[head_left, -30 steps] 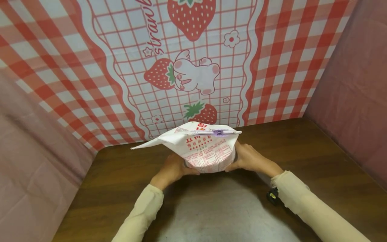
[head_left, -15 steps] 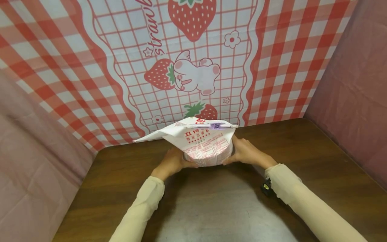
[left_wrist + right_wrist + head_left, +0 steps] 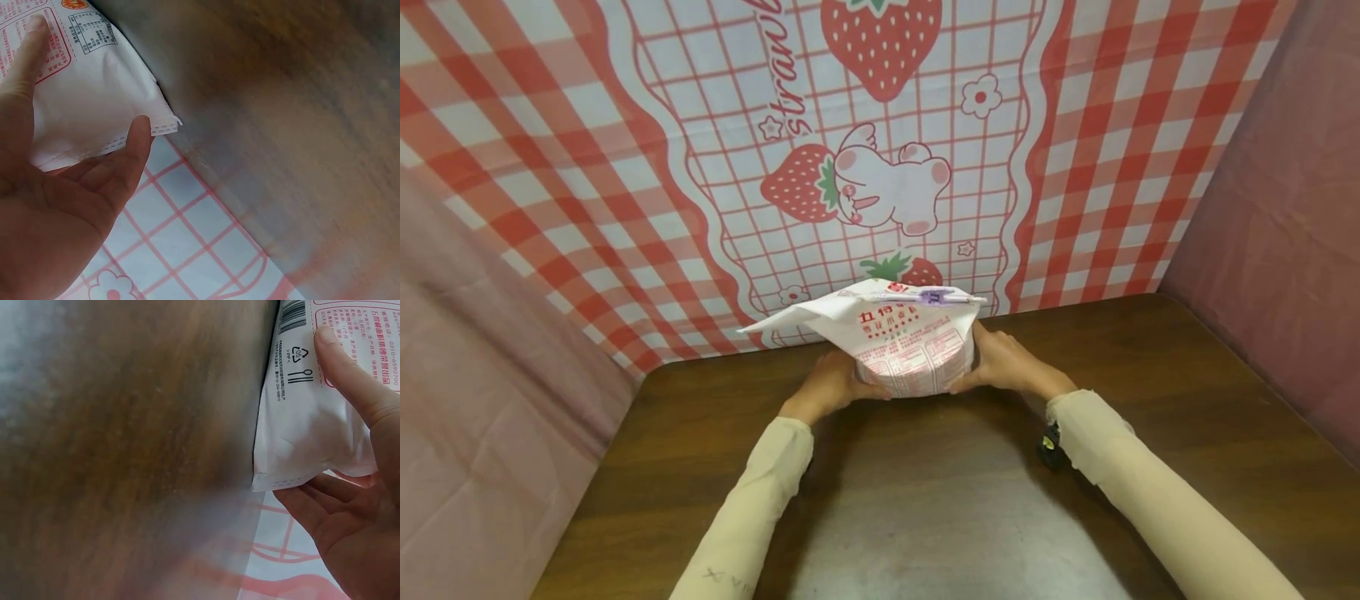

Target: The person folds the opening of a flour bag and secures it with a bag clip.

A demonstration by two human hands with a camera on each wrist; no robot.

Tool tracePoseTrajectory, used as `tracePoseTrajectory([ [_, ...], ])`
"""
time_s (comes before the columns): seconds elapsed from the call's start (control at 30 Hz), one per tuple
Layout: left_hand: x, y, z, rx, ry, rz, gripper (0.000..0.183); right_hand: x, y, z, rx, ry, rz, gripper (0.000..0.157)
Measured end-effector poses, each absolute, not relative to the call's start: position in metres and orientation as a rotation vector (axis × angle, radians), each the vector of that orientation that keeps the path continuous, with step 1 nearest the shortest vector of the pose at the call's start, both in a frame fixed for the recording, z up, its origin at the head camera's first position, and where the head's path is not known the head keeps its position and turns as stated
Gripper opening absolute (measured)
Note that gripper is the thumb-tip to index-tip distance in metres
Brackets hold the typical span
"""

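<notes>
A white flour bag [image 3: 910,358] printed in red stands at the back of the table, its folded top sealed with a thin strip bearing a purple mark [image 3: 934,297]. The bag's loose top corner sticks out to the left. My left hand [image 3: 831,387] grips its left side, thumb across the front and fingers wrapped behind, as the left wrist view shows. On the opposite side my right hand [image 3: 1011,362] holds it likewise, the thumb lying over the print beside the barcode [image 3: 292,315]. In both wrist views the bag's lower edge is close to the wooden tabletop.
The brown wooden table [image 3: 925,500] ends at a red-and-white checked cloth [image 3: 1120,167] with strawberry prints, right behind the bag. Pink curtains [image 3: 1285,217] hang at both sides. A dark wrist camera [image 3: 1049,446] sits under the right sleeve.
Both hands have carried the flour bag away from me, toward the cloth at the back, with a slight shift left on the right side. The grip stays the same.
</notes>
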State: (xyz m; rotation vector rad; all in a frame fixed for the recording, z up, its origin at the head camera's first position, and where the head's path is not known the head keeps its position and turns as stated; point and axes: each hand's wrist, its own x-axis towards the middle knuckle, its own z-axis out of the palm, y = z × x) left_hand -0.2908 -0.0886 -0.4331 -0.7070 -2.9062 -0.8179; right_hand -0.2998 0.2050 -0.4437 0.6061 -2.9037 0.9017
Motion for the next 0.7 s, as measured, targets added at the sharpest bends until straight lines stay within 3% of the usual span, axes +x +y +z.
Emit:
tracePoseTrajectory([
  [0.23,-0.298,-0.089,-0.434,-0.659,-2.948,-0.772,0.072,-0.309,0.203,-0.443,0.626,-2.948,0.953,0.112],
  [0.57,-0.311,-0.081,-0.441,-0.644,-2.912,-0.760,0.085,-0.316,0.213,-0.442,0.648,-2.982,1.013,0.119],
  [0.7,-0.309,-0.082,-0.452,-0.594,-2.905,-0.704,0.095,-0.305,0.221,-0.449,0.671,-3.013,1.014,0.109],
])
